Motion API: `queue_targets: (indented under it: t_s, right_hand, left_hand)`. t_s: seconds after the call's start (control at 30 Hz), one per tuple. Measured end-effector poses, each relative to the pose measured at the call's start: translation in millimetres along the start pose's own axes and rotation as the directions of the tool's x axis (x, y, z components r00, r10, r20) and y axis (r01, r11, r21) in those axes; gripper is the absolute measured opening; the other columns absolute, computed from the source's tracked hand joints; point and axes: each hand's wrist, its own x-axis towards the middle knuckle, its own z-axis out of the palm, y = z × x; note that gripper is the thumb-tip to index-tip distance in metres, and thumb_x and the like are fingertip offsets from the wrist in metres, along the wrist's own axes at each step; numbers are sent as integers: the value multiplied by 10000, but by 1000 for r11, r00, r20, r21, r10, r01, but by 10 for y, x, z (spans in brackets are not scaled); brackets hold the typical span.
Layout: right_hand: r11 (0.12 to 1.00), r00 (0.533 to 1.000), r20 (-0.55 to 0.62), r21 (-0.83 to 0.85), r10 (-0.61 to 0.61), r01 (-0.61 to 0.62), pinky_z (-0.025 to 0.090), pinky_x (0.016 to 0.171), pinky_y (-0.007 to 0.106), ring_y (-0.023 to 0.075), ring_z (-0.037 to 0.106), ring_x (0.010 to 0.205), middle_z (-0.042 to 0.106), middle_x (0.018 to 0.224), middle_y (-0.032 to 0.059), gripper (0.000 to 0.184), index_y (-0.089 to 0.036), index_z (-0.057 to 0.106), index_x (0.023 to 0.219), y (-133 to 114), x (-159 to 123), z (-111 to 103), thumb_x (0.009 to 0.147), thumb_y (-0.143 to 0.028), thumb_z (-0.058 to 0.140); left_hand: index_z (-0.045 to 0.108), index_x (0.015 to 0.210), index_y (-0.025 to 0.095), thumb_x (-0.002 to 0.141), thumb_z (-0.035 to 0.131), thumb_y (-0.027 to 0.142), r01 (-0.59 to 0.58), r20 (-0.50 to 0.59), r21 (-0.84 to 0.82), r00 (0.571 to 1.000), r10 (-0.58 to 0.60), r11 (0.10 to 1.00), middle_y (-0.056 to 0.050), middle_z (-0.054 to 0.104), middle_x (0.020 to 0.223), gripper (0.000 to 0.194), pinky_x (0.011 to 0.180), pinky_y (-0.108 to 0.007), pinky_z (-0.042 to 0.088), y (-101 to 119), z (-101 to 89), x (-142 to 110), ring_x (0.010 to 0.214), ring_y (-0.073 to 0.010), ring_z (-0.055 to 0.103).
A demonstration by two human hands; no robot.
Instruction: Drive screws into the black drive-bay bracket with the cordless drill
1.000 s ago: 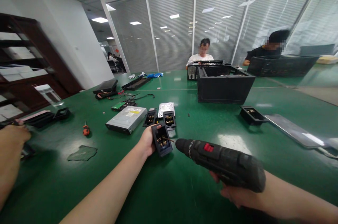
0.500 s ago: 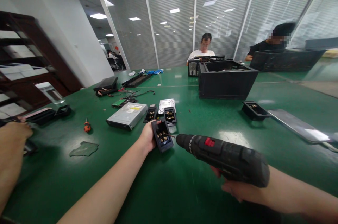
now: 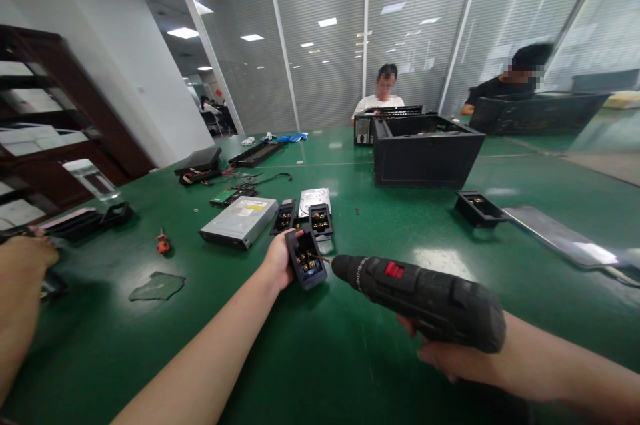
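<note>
My left hand (image 3: pixel 278 259) grips a small black plastic bracket (image 3: pixel 305 259) with brass contacts, held tilted on its edge on the green table (image 3: pixel 310 358). My right hand (image 3: pixel 450 358) is wrapped round a black cordless screwdriver (image 3: pixel 420 297) with a red switch. Its bit points left and touches the inside of the bracket. Two similar black brackets (image 3: pixel 303 218) lie just behind it.
A grey optical drive (image 3: pixel 239 221) and a hard disk (image 3: pixel 315 199) lie beyond the brackets. A black computer case (image 3: pixel 425 151) stands at centre right, another bracket (image 3: pixel 475 208) and a metal panel (image 3: pixel 560 238) to the right. An orange screwdriver (image 3: pixel 163 243) lies left. Another person's arm (image 3: pixel 20 285) is at far left; two people sit across.
Almost nothing differs apart from a small shift of the camera. Both hands stay on the bracket and the screwdriver, with the bit in the bracket.
</note>
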Motion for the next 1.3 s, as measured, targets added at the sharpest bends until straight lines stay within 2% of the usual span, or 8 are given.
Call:
queue_targets:
  t_s: [0.2, 0.4, 0.63, 0.87, 1.07, 1.3]
  right_hand:
    - [1000, 1000, 16, -20, 4, -4, 509, 563, 304, 162, 589, 599, 585, 699, -12, 235, -188, 561, 1006, 2, -5, -15, 776, -223, 596]
    - [999, 1000, 8, -31, -8, 8, 505, 566, 293, 153, 590, 597, 583, 702, -15, 218, -182, 552, 987, -51, -26, -5, 772, -179, 584]
    - [1000, 1000, 3, 1, 25, -25, 525, 563, 288, 155, 604, 602, 610, 745, -12, 253, -214, 563, 1003, 62, 29, -5, 758, -234, 619]
    - [999, 1000, -5, -39, 23, -23, 517, 553, 281, 157, 599, 596, 594, 690, -26, 233, -209, 567, 973, 21, 15, -9, 748, -242, 619]
    - [1000, 1000, 6, -11, 3, -3, 526, 569, 295, 158, 610, 606, 610, 747, -9, 244, -209, 553, 993, 62, 27, -14, 758, -231, 614]
    - [999, 1000, 15, -22, 25, -25, 513, 573, 299, 157, 597, 602, 590, 691, -26, 217, -198, 551, 973, -16, 14, -16, 764, -226, 603]
  left_hand:
    - [602, 762, 150, 725, 511, 289, -3, 18, -13, 1000, 3, 1000, -88, 647, 632, 170, 564, -419, 513, 1, 19, -28, 540, -246, 623]
    - [615, 748, 140, 726, 515, 293, 1, 27, 3, 1000, -1, 1000, -92, 650, 627, 184, 568, -413, 517, 6, 28, -43, 532, -239, 619]
    - [610, 740, 140, 715, 517, 277, 6, 12, 1, 1000, -6, 1000, -90, 648, 613, 168, 544, -415, 515, 4, 39, -37, 530, -250, 623]
    - [602, 773, 153, 724, 511, 280, -11, -4, -14, 1000, 11, 1000, -86, 652, 635, 164, 554, -423, 517, 5, 36, -39, 529, -246, 623]
    - [610, 754, 144, 721, 516, 287, 2, -3, -5, 1000, -2, 1000, -93, 651, 625, 174, 543, -417, 516, 14, 41, -45, 522, -246, 621]
    - [626, 749, 138, 719, 516, 290, 8, 20, -9, 1000, -8, 1000, -102, 659, 635, 189, 550, -422, 520, 5, 37, -37, 542, -255, 632]
